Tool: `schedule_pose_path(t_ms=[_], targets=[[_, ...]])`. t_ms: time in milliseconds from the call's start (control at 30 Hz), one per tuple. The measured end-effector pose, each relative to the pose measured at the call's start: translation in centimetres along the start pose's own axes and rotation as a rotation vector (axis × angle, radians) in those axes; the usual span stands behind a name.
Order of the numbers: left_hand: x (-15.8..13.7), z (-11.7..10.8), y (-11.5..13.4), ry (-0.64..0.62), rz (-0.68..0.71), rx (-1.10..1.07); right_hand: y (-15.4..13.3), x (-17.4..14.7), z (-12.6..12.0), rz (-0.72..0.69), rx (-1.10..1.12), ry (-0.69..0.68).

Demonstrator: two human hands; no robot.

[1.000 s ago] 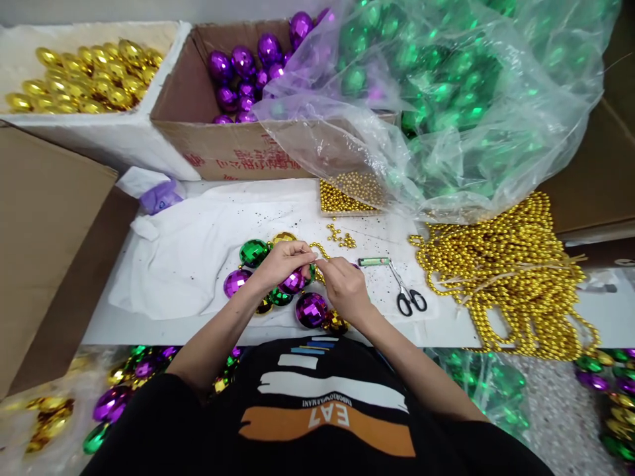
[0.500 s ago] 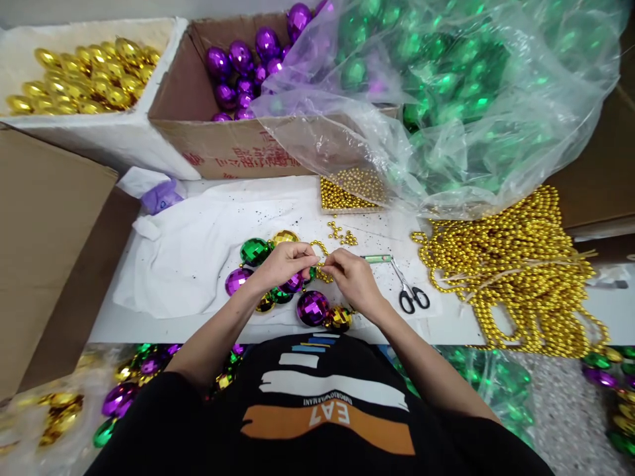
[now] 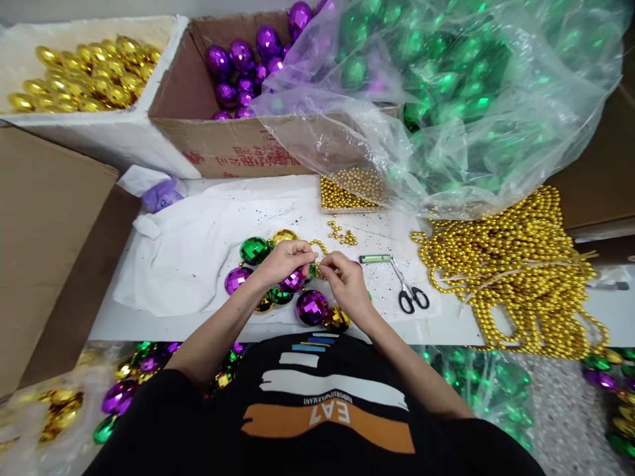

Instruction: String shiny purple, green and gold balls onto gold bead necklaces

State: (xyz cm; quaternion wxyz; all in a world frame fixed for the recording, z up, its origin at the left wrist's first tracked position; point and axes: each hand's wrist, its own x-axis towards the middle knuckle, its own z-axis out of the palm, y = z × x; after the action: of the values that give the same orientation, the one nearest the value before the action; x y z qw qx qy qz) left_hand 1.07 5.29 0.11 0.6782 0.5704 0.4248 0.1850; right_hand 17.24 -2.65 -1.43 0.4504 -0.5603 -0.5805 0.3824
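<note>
My left hand (image 3: 288,260) is closed in a pinch at a bead necklace, over its gold strand (image 3: 317,244) and faceted balls. Close beside it on the right, my right hand (image 3: 346,281) also pinches the necklace, its fingertips almost meeting those of the left. The exact part between the fingers is too small to make out. Around and under the hands lie the necklace's balls: a green ball (image 3: 254,251), a gold ball (image 3: 286,237), a purple ball (image 3: 312,307) and several more. Scissors with black handles (image 3: 413,299) lie right of my right hand, touching a green-labelled stick (image 3: 376,258).
Behind are a white box of gold balls (image 3: 173,46), a cardboard box of purple balls (image 3: 208,145) and a plastic bag of green balls (image 3: 446,178). A tray of small gold beads (image 3: 347,195) stands mid-table. Gold bead strands (image 3: 506,264) hang over the right front edge.
My right hand has shifted slightly left and down, with its wrist drawn inward. Its fingertips are still close to my left hand, which has barely moved.
</note>
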Motion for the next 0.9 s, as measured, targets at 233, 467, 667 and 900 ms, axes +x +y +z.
schedule_pose_path(t_ms=[233,467,667,900], targets=[[0.1,0.1,-0.2,0.021,-0.025,-0.043,0.5,-0.6,0.9,-0.082,-0.078,0.129],[0.5,0.0,-0.6,0.026,-0.047,-0.082,1.7,-1.0,1.9,-0.335,-0.489,0.148],[0.6,0.2,-0.5,0.047,-0.07,-0.138,2.6,-0.6,2.7,-0.386,-0.649,0.174],[0.7,0.4,-0.3,0.094,-0.073,-0.16,3.1,-0.1,2.8,-0.447,-0.719,0.202]])
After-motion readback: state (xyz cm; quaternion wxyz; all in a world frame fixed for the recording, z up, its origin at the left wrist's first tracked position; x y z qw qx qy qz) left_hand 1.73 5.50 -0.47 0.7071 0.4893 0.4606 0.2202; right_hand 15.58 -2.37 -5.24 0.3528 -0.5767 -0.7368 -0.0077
